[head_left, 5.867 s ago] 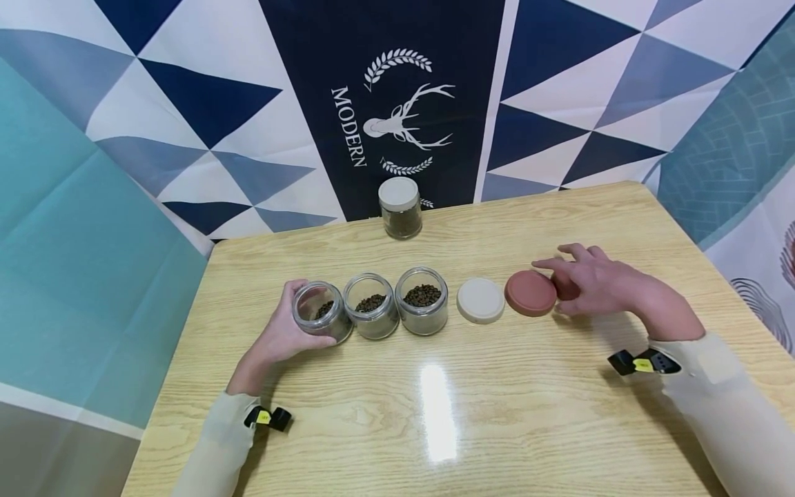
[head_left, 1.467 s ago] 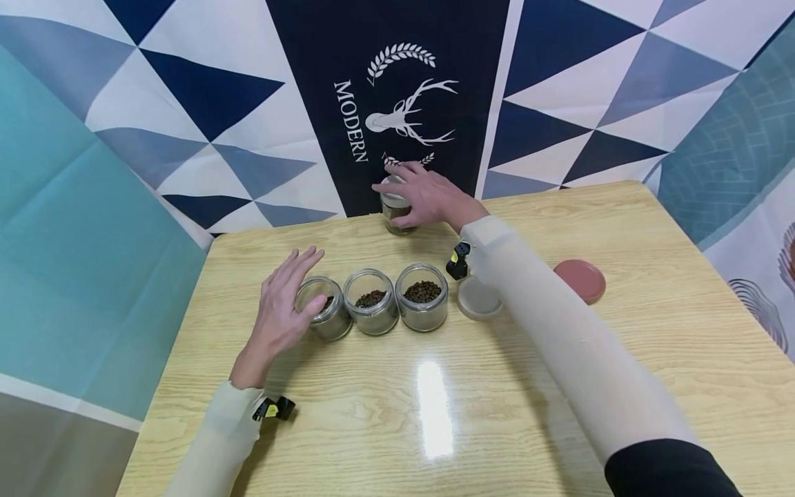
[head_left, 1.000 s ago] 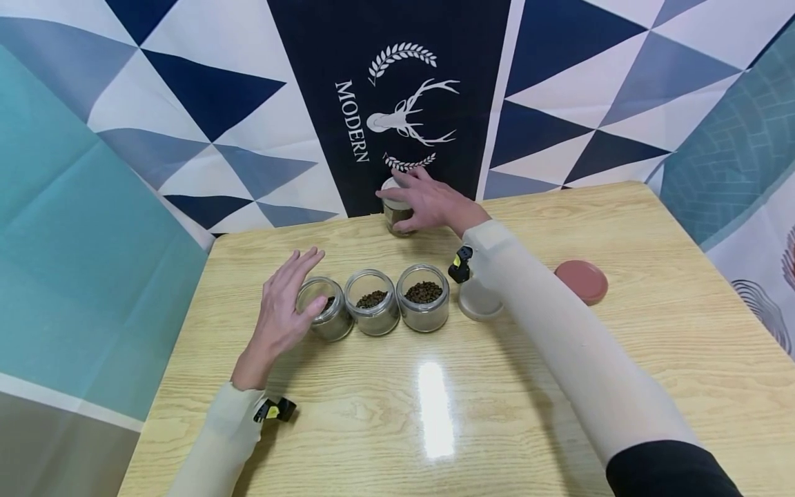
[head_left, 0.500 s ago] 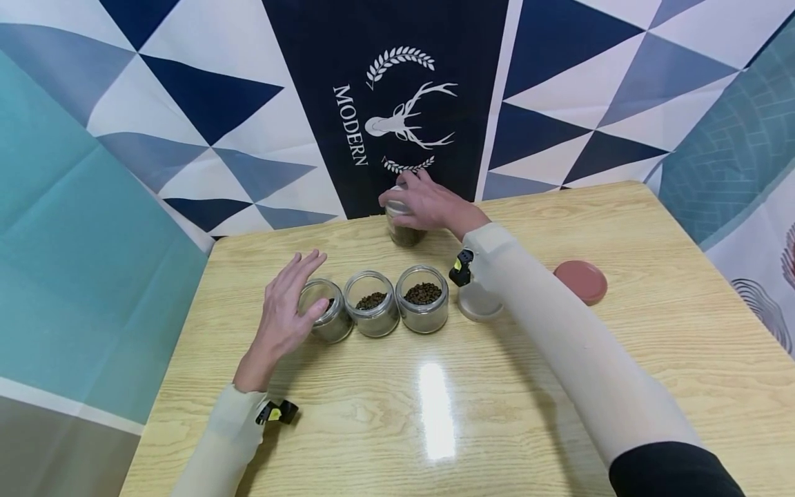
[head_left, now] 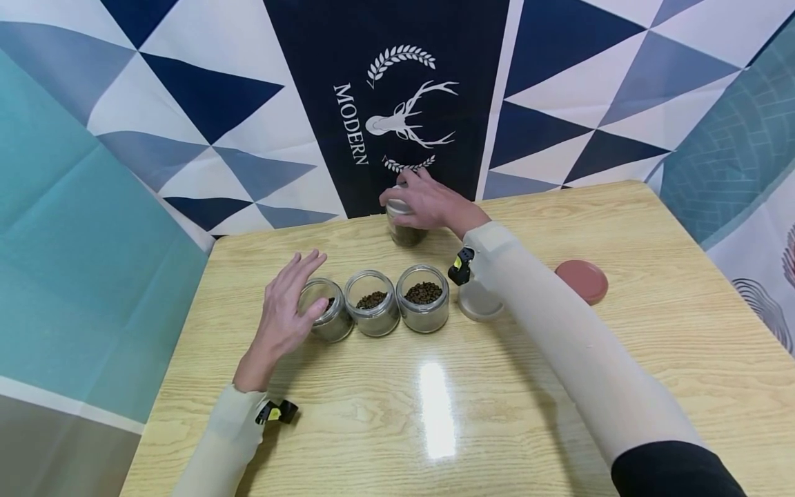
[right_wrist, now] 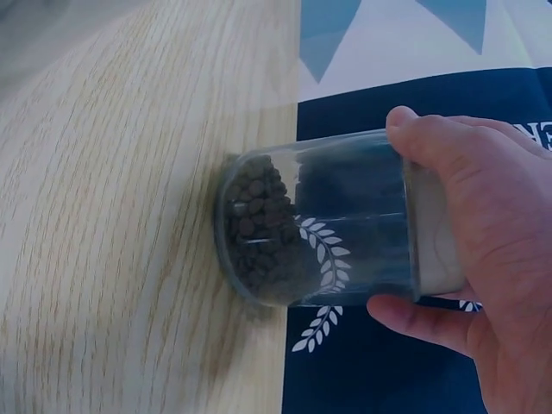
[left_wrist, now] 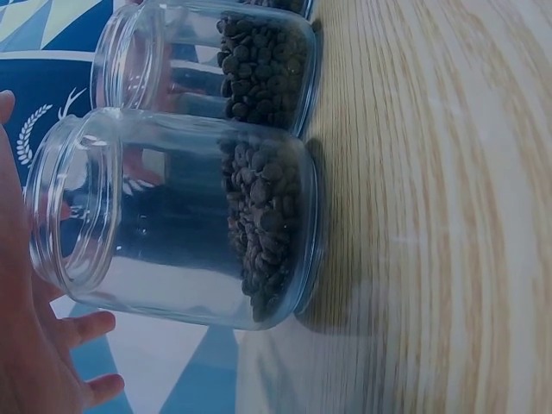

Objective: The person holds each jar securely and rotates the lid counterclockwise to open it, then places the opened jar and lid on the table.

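Observation:
My right hand [head_left: 428,201] grips the lidded glass jar [head_left: 406,235] at the back edge of the table. In the right wrist view, thumb and fingers span the top of this jar [right_wrist: 328,224], by its pale lid [right_wrist: 435,233], with dark brown beans or pellets at its bottom. My left hand [head_left: 282,314] is held with fingers extended beside the left open jar [head_left: 332,324], gripping nothing. That jar, the middle jar [head_left: 377,321] and the right jar [head_left: 424,317] stand in a row without lids. Each holds some of the dark pieces, the right one seemingly most.
Right of the row lies a white lid [head_left: 478,304], partly under my right wrist. A red lid [head_left: 582,281] lies farther right, beyond the right sleeve [head_left: 559,331]. A patterned cloth wall [head_left: 248,103] rises directly behind the wooden table [head_left: 348,428].
My left hand has let go of the left jar. My right hand has gone from the red lids to the back jar, gripped it and shifted it slightly forward and right.

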`<state>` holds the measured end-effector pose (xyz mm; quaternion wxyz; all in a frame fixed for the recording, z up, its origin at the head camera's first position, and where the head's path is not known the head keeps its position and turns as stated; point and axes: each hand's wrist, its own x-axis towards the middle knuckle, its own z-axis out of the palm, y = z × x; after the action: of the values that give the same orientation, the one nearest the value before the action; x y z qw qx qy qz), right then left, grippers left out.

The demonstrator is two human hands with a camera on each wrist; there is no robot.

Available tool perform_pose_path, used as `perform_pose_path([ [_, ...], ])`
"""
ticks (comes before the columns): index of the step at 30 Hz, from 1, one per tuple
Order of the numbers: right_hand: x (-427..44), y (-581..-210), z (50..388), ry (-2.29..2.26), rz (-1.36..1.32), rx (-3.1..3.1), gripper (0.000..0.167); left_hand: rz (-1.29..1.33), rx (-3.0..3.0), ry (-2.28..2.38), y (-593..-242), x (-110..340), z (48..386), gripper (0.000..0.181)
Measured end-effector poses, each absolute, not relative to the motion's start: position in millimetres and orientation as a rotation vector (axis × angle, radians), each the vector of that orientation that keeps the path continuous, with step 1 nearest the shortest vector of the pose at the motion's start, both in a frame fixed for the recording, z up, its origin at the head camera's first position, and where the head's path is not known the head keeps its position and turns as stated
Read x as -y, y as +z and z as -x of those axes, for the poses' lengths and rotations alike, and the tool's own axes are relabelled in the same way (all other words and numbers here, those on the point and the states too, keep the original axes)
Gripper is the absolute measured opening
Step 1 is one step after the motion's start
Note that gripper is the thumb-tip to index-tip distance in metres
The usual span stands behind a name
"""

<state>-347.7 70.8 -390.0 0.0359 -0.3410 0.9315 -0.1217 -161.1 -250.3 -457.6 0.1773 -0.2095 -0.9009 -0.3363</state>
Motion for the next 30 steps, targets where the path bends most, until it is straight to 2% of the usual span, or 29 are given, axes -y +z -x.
perform_pose_path([
  [19, -75.8, -384.7, 342.1, -0.391, 1.073, -2.851, 0.042, 0.585, 2.566, -0.946, -456.2, 251.7, 159.1, 0.102],
  [30, -79.8, -369.6, 341.1, -0.399, 1.101, -2.871, 0.044, 0.591, 2.571, -0.960, -456.4, 250.9, 160.2, 0.102],
])
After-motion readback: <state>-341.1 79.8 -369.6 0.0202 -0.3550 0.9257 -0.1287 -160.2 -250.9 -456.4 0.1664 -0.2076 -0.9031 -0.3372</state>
